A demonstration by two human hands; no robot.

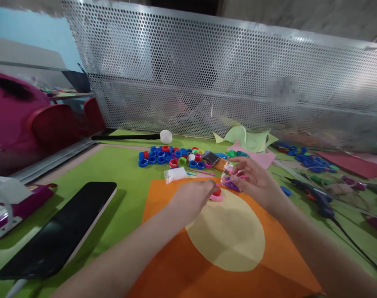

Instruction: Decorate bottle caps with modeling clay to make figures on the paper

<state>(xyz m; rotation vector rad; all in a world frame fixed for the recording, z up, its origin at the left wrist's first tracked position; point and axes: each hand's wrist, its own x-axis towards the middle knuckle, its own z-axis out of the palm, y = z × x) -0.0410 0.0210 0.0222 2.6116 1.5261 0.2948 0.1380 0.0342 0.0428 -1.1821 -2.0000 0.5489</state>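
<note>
Between my two hands runs a thin pink stick point(233, 180), perhaps a straw; its exact kind is too small to tell. My left hand point(193, 198) pinches its left end with the fingers bent together. Its right end lies in the fingers of my right hand point(255, 178). Beneath them lies an orange sheet point(166, 248) with a pale yellow paper oval point(228, 240) on top. At the oval's upper edge sit a red bottle cap point(217, 192) and a pink ring-like piece point(217, 198), partly behind my left hand. A purple piece point(232, 186) shows under the stick.
Many bottle caps point(161, 159) are grouped beyond the sheet, near a small clear packet point(175, 174). A phone point(64, 223) lies at left. To the right are a glue gun point(318, 196) and its cable. A perforated metal panel point(191, 70) closes the back.
</note>
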